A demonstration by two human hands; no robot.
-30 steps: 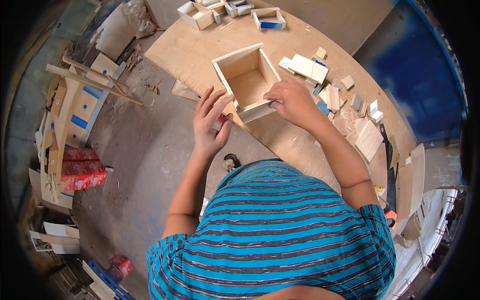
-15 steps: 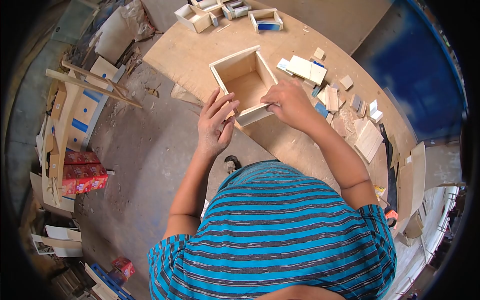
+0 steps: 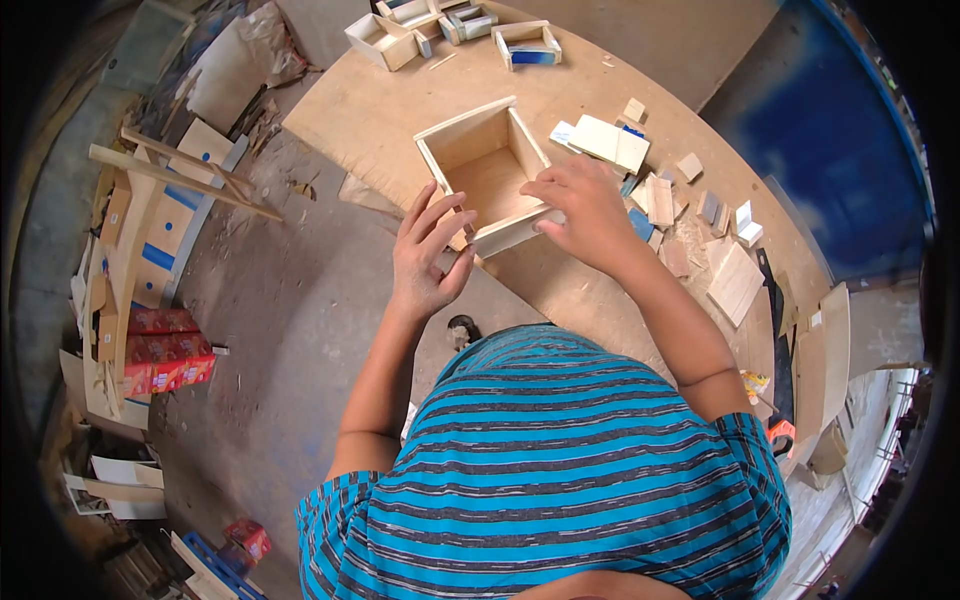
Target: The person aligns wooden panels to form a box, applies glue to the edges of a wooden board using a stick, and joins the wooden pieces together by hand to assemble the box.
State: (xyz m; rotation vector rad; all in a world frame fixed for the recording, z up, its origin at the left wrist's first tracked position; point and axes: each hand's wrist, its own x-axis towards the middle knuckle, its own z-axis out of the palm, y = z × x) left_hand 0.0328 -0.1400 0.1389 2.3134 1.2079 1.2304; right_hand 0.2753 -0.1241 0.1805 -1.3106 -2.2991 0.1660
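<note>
An open-topped wooden box (image 3: 490, 165) of pale boards sits near the table's edge in front of me. My left hand (image 3: 428, 255) is at its near left corner, fingers spread and lightly touching the outside of the wall. The thumb points toward the near panel. My right hand (image 3: 590, 210) is at the near right corner, fingers over the rim and thumb against the outer face of the near wall, so the wall lies between them. The fingertips inside the box are partly hidden.
Wood offcuts (image 3: 660, 200) and sawdust lie right of the box on the plywood table (image 3: 360, 110). Smaller wooden boxes (image 3: 385, 42) stand at the far edge. Red cartons (image 3: 165, 360) and a wooden frame (image 3: 185, 180) are on the left, over the concrete floor (image 3: 270, 300).
My right hand has loosened from a tight pinch at the near right corner, its fingers now more stretched over the rim. The left hand has barely moved.
</note>
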